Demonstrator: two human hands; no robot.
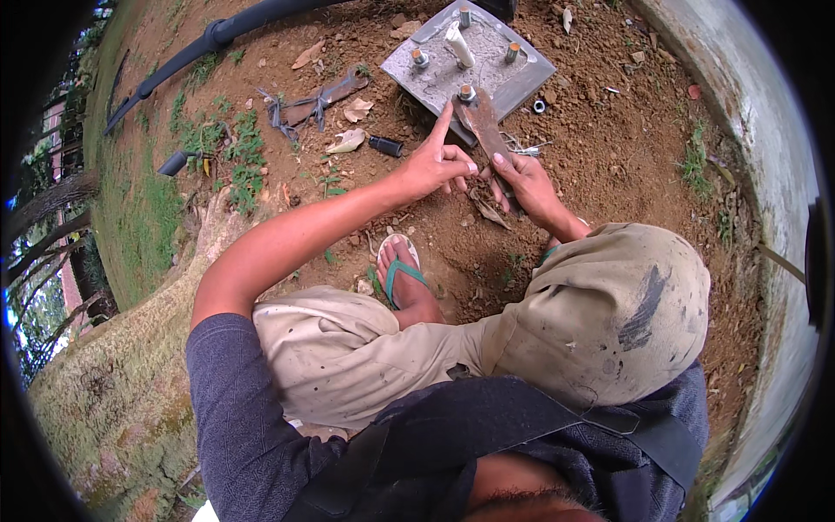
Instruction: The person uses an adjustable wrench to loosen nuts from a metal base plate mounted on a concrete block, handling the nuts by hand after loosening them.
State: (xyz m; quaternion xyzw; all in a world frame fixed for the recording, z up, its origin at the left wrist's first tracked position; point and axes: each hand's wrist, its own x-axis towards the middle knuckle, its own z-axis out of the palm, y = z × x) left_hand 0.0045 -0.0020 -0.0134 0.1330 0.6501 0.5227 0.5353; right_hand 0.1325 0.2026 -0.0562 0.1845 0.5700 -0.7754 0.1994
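Observation:
A grey square base [532, 76] with several upright bolts is set in the soil ahead of me. A white pipe stub [459, 45] stands up from its middle. My right hand [532, 187] is closed around the lower part of a rusty flat metal bar [489, 130]. The bar's far end lies against the near bolt [467, 92] and its nut; whether it fits around the nut I cannot tell. My left hand [437, 165] has its index finger stretched toward that bolt, beside the bar's end. Its other fingers are loosely curled, with nothing visible in them.
Another rusty metal piece [326, 100] tied with dark strips lies left of the base. Near it are a short black tube [385, 145] and dry leaves. A loose metal nut [539, 106] sits right of the base. A concrete wall edge [731, 96] curves along the right; a black pipe [217, 35] crosses upper left.

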